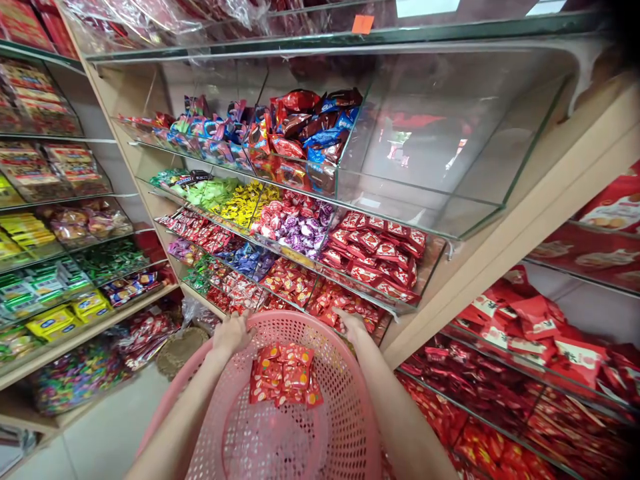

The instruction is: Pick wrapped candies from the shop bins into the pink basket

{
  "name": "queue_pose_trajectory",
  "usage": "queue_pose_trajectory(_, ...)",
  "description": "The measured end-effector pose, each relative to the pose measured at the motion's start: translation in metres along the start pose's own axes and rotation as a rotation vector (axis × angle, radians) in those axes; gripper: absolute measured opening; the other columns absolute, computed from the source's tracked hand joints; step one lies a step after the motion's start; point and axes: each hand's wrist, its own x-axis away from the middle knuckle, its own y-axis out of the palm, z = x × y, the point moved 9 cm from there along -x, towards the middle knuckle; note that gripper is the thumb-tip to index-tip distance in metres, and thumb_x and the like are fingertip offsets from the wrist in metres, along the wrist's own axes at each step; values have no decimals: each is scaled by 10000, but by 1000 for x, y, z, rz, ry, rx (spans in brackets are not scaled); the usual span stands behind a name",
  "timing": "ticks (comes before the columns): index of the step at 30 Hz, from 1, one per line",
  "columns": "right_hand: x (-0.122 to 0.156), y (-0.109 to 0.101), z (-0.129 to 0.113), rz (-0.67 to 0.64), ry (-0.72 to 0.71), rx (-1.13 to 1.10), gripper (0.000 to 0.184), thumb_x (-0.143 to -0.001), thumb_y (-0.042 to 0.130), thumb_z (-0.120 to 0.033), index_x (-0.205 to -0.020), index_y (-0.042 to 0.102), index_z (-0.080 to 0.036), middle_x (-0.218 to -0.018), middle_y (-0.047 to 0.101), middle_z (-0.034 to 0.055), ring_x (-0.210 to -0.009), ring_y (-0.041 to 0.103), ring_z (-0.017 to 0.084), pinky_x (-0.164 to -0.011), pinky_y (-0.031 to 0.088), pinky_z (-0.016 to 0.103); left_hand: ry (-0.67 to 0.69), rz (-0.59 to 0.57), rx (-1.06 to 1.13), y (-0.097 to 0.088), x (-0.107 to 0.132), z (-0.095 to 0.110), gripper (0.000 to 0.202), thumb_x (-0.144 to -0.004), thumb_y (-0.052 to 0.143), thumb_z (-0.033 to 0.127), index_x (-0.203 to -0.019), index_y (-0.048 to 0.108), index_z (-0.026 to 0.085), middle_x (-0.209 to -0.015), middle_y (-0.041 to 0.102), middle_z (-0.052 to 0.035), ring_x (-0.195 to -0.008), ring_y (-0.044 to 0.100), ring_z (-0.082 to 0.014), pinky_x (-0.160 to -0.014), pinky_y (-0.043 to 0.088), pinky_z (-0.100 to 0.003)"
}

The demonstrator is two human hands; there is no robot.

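A round pink plastic basket (345, 373) with perforated sides is tilted in front of me. My left hand (233, 335) is closed over its far left rim. Inside, against the far wall, lies a small pile of red candy packets (283, 375) with orange and white marks. Beyond the right rim, my right hand (351, 324) reaches to the lowest visible bin of red wrapped candies (327, 298). Its index finger is stretched out at those candies, and the other fingers are partly hidden. I see nothing held in it.
Glass-fronted shelves hold yellow candies (247, 202), purple-and-white candies (303, 227) and red packets (375, 250). A thick glass shelf edge (320, 41) crosses above. On the right, a slanted wooden upright (480, 220) divides this rack from more red bags (540, 327). Pale floor tiles (107, 427) show lower left.
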Motion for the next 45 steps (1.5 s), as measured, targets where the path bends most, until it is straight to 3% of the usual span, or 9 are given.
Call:
queue_pose_trajectory(5, 9, -10, -3, -23, 8, -82, 351, -607, 705, -270, -510, 377, -191, -325, 368, -94, -279, 286, 34, -269, 221, 148, -21, 6, -8, 0, -4, -16, 446, -788, 401, 435, -1160, 474, 201, -1062, 562, -128, -988, 539, -284, -771, 430, -385)
queue_pose_trajectory(11, 30, -23, -11, -34, -108, -189, 297, -554, 713, -315, -573, 450, -179, -479, 546, -37, -411, 503, 89, -410, 437, 203, -28, -12, 5, -2, -7, -21, 461, -788, 399, 444, -1175, 459, 202, -1069, 554, -133, -1006, 526, -286, -782, 417, -389)
queue_pose_trajectory(15, 40, -43, -20, 64, -229, -236, 341, -511, 730, -355, -651, 475, -176, -541, 559, -32, -472, 517, 100, -438, 429, 205, -37, -15, 12, -5, -8, -19, 476, -793, 392, 451, -1195, 441, 202, -1076, 549, -133, -1015, 520, -278, -792, 409, -389)
queue_pose_trajectory(19, 62, -58, -48, 169, -490, -236, 350, -594, 675, -386, -816, 528, -160, -696, 605, 2, -620, 550, 109, -569, 444, 208, -31, 7, 12, -7, -9, -14, 494, -796, 389, 457, -1218, 421, 202, -1083, 542, -137, -999, 526, -282, -777, 416, -392)
queue_pose_trajectory(22, 89, -35, -69, 52, -658, -149, 314, -710, 573, -402, -903, 558, -155, -804, 622, 29, -705, 560, 123, -654, 442, 226, -14, 21, -5, -8, -10, -9, 510, -797, 395, 455, -1233, 412, 190, -1089, 538, -147, -999, 522, -294, -770, 418, -398)
queue_pose_trajectory(28, 118, 79, -53, -528, -641, 161, 193, -687, 621, -313, -817, 592, -174, -698, 611, -7, -662, 552, 118, -638, 428, 204, 6, 11, 0, -14, -7, 6, 534, -808, 387, 439, -1279, 364, 189, -1145, 518, -150, -1035, 502, -288, -816, 390, -401)
queue_pose_trajectory(33, 112, 132, -36, -598, -807, 472, 45, -724, 584, -207, -717, 568, -166, -726, 620, -8, -680, 561, 106, -650, 429, 195, 10, 13, 4, -21, -3, 15, 502, -792, 415, 418, -1239, 406, 188, -1160, 509, -139, -1061, 476, -282, -833, 382, -400)
queue_pose_trajectory(37, 116, 146, -29, -641, -859, 641, 47, -751, 565, -208, -723, 590, -180, -722, 635, -13, -681, 572, 112, -642, 421, 192, 5, 0, 4, -23, -1, 18, 480, -793, 415, 411, -1223, 418, 197, -1162, 507, -129, -1064, 467, -272, -841, 374, -393)
queue_pose_trajectory(45, 137, 133, -21, -546, -970, 996, 116, -795, 526, -272, -800, 602, -185, -947, 609, 85, -917, 542, 211, -804, 377, 299, 7, 36, 0, -26, 2, 16, 488, -800, 405, 422, -1229, 410, 190, -1163, 503, -138, -1048, 477, -282, -832, 375, -405)
